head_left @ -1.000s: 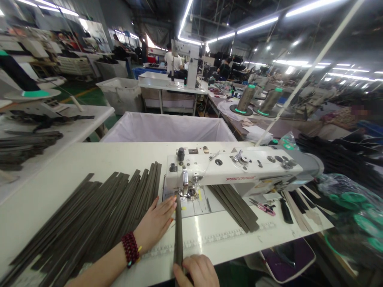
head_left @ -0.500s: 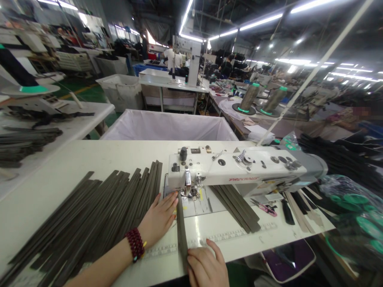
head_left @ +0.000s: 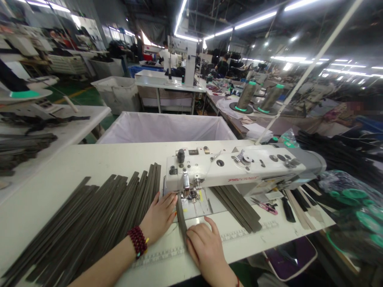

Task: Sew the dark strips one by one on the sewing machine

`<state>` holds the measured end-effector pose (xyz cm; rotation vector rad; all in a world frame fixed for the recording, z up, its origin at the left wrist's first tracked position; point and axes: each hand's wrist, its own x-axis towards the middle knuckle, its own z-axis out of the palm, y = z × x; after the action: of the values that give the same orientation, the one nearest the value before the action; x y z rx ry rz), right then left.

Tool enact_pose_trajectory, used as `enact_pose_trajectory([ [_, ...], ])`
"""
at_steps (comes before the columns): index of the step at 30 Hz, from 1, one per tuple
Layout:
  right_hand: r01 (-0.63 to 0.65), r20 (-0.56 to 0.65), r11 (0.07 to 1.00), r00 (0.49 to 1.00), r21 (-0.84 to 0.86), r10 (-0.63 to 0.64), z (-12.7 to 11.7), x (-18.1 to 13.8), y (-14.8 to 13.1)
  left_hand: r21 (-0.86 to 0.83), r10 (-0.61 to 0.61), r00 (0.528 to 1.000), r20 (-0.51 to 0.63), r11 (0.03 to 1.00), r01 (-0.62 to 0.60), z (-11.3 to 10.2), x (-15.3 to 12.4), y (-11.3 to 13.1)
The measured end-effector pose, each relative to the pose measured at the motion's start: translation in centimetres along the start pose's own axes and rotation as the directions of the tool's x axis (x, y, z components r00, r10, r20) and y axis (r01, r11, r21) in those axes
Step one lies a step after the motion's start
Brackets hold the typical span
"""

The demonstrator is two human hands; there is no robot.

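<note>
A narrow grey-brown fabric strip (head_left: 181,220) runs from under the presser foot of a white sewing machine (head_left: 209,169) toward me. My left hand (head_left: 160,215), wearing a dark red beaded bracelet (head_left: 137,241), lies flat on the table with its fingers stretched out. Its fingertips touch the strip's left edge near the needle area. Closer to me, my right hand (head_left: 206,245) has its fingers curled on the strip, closed on it; the strip's near end is hidden beneath that hand. Many similar strips (head_left: 104,223) are spread left of my left hand.
Further strips (head_left: 237,207) lie right of the needle. Pink-handled thread snips (head_left: 265,206) and a black-handled tool (head_left: 288,210) rest beyond them. A ruler tape (head_left: 161,255) runs along the table's front. Behind stands a cloth-lined bin (head_left: 167,126); thread cones (head_left: 246,97) stand at the back right.
My right hand has moved up along the strip, away from me and nearer the machine. My left hand stays near the needle. The view has shifted slightly.
</note>
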<state>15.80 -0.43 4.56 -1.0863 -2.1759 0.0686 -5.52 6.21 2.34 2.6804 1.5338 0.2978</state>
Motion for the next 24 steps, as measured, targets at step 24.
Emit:
enact_pose_trajectory([
  [24, 0.088, 0.260, 0.966, 0.965, -0.243, -0.023, 4.2, 5.5, 3.5, 0.005, 0.023, 0.998, -0.056, 1.000, -0.022, 0.5, 0.2, -0.2],
])
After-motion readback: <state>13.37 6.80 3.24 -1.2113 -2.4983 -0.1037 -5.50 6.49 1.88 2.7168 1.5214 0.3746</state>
